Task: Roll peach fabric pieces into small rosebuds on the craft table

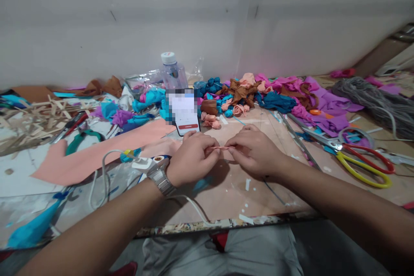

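Note:
My left hand (192, 157) and my right hand (254, 151) meet over the table's middle, each pinching one end of a thin pink strip of foam or fabric (221, 148) stretched between them. Both hands have their fingers curled closed. A metal watch (161, 177) is on my left wrist. Right behind my hands lies a phone (184, 112) with its screen lit. Small finished pink rosettes (210, 120) lie just beyond the phone.
A large pink sheet (97, 155) lies at left beside green-handled pliers (82, 138). Yellow and red scissors (362, 159) lie at right. A water bottle (173, 71), heaps of coloured scraps (278, 95), grey yarn (378, 99) and wooden sticks (35, 118) crowd the back. A white cable (103, 168) loops near my left wrist.

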The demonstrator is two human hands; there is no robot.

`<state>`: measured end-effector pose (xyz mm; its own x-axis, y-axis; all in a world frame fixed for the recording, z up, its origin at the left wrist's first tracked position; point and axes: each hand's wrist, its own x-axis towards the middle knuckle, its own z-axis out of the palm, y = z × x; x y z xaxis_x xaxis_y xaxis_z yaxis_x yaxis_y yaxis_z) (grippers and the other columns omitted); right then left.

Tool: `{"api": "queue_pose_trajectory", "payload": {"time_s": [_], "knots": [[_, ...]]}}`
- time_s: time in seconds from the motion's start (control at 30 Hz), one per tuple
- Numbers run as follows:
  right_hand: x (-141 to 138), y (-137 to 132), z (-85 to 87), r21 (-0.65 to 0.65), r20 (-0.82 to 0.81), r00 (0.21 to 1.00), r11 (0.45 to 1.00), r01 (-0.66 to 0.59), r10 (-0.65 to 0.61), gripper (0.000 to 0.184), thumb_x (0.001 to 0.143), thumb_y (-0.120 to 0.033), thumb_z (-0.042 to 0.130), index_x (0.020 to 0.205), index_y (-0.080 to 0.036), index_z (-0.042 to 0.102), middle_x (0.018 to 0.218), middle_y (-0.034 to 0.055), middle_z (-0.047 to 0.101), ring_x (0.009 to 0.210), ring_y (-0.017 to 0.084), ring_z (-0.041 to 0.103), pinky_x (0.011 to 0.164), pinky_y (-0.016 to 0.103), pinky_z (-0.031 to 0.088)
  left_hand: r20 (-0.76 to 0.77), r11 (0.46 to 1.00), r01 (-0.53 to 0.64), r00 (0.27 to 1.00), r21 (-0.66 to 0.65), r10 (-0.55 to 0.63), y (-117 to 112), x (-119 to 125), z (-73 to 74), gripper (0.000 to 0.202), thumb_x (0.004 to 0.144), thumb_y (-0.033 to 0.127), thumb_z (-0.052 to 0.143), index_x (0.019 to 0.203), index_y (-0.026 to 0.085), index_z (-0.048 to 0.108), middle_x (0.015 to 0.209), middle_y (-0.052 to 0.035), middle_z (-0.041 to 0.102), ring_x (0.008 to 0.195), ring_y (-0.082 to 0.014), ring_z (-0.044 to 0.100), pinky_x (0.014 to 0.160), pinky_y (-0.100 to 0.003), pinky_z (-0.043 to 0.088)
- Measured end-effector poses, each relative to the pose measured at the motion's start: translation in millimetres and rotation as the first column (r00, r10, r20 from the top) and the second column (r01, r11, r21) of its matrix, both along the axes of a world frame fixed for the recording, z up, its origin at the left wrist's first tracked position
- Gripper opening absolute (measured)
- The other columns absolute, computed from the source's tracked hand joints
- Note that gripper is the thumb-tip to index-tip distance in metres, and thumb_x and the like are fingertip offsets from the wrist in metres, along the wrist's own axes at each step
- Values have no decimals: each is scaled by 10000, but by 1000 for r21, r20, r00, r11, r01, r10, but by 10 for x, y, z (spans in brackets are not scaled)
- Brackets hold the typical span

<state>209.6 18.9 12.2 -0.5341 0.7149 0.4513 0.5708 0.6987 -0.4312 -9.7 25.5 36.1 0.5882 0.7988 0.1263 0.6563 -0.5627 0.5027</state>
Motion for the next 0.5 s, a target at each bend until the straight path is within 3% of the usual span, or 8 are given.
{"api": "queue_pose_trajectory", "payload": {"time_s": [0.13, 0.3, 0.5], "knots": [[3, 8, -11, -12, 8, 1000, 1000, 15, -15, 127, 890, -190, 590, 881, -180, 716, 804, 35, 756, 767, 191, 658, 875, 391, 374, 10, 1000, -2, 1000, 21, 2, -8, 1, -6, 167, 892, 261, 567, 797, 198, 689, 739, 0, 670, 767, -191, 568, 797, -349, 369], [-4, 5, -12, -12, -10, 1000, 1000, 10, -10, 144, 917, -201, 575, 875, -179, 712, 813, 32, 757, 771, 187, 645, 870, 378, 378, 52, 994, 22, 998, 109, -28, -33, 0, -53, 135, 896, 301, 610, 978, 223, 684, 947, 10, 725, 938, -209, 616, 1001, -415, 321], [-11, -3, 12, -44, -6, 1000, 999, 0, 0, 172, 943, -226, 560, 878, -182, 714, 821, 29, 761, 765, 181, 634, 845, 367, 375, 30, 995, 14, 999, 98, -17, -20, -2, -48, 141, 935, 285, 554, 924, 213, 675, 901, -9, 721, 936, -220, 622, 993, -422, 331]]}}
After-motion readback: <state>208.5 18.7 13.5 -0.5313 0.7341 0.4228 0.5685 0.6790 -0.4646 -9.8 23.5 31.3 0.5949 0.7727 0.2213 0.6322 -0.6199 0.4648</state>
